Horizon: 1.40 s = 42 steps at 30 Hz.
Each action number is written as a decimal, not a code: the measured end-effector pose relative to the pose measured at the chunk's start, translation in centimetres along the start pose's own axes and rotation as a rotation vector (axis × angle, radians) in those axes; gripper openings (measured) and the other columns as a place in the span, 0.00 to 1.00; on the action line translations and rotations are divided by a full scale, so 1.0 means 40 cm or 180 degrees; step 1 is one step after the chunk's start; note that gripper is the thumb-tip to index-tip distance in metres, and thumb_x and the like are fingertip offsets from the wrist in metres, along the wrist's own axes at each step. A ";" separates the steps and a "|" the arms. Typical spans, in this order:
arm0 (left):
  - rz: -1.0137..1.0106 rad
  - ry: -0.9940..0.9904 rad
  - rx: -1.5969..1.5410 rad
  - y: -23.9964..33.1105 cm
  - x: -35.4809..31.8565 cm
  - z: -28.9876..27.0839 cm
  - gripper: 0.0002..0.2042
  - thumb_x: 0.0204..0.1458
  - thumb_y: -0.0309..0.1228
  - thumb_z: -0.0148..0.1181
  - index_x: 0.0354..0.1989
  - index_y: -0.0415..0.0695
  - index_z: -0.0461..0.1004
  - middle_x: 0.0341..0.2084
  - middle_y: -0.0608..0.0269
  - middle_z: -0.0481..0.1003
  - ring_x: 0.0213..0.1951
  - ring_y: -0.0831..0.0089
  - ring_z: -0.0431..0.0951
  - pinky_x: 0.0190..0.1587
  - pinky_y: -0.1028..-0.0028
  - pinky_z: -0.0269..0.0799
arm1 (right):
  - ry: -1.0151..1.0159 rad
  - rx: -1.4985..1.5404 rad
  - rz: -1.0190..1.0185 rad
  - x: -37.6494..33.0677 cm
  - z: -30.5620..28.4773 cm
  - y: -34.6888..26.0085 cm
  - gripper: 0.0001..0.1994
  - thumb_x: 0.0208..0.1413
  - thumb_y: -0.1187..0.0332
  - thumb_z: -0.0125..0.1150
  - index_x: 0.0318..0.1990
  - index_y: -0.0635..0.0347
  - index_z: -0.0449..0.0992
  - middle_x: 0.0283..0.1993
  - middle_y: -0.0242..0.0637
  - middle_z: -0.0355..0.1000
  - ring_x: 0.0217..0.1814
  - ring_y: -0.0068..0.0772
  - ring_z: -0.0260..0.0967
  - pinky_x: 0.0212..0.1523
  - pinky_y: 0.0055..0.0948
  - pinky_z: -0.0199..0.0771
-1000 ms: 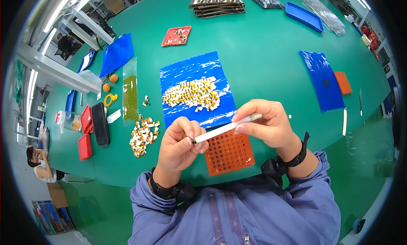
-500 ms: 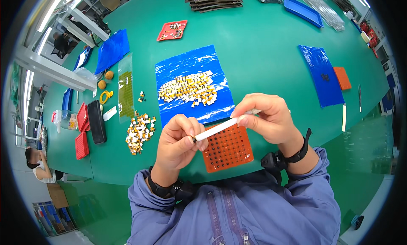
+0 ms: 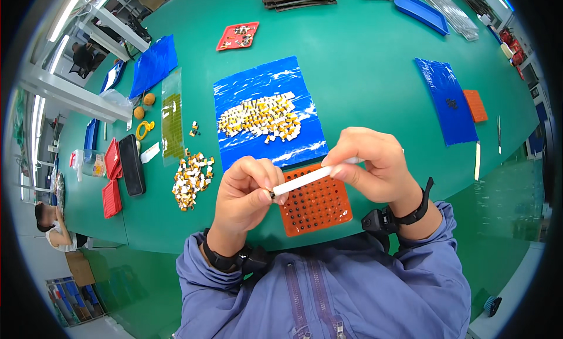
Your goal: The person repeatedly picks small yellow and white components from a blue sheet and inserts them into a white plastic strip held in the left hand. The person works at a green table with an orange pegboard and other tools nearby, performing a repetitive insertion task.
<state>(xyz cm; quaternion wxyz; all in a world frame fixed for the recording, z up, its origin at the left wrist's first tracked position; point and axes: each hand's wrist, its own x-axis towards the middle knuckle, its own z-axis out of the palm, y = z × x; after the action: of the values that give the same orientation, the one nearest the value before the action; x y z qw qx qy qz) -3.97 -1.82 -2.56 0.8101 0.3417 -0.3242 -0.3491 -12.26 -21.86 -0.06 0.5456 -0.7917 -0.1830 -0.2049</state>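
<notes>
My right hand [image 3: 372, 166] pinches a slim white stick [image 3: 302, 179] between thumb and fingers. The stick slants down to the left, where its end meets a tiny dark part [image 3: 271, 195]. My left hand [image 3: 243, 189] pinches that part between thumb and forefinger; its exact shape is too small to make out. Just below the hands lies an orange tray [image 3: 321, 226] with rows of small black pieces. Beyond it, a blue sheet [image 3: 249, 75] bears a cluster of small white-and-yellow parts [image 3: 261, 117]. More such parts form a loose pile [image 3: 192, 180] left of my left hand.
A black case [image 3: 132, 165], red trays [image 3: 111, 199], yellow scissors [image 3: 142, 128] and a clear strip [image 3: 172, 116] lie left. A red dish [image 3: 237, 36] is farther back. At right are another blue sheet [image 3: 440, 87], an orange block [image 3: 475, 106] and tweezers [image 3: 499, 134].
Both hands keep their pinches, with the stick's end still at the dark part. The stick and fingers have shifted only slightly; the table scene has moved a little up in view.
</notes>
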 end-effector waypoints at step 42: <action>0.0176 0.0731 0.0636 -0.001 0.012 -0.032 0.02 0.52 0.24 0.48 0.31 0.43 0.62 0.27 0.64 0.66 0.31 0.77 0.66 0.34 0.79 0.62 | -0.0300 0.0269 -0.0643 -0.008 0.046 -0.057 0.08 0.38 0.74 0.64 0.22 0.61 0.69 0.21 0.33 0.65 0.19 0.29 0.62 0.18 0.25 0.60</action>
<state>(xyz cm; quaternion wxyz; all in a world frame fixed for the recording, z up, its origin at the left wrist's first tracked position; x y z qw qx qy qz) -2.75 -1.82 -3.17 0.8131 0.4493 -0.2718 -0.2512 -13.48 -19.38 1.00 0.5459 -0.7542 -0.2959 -0.2135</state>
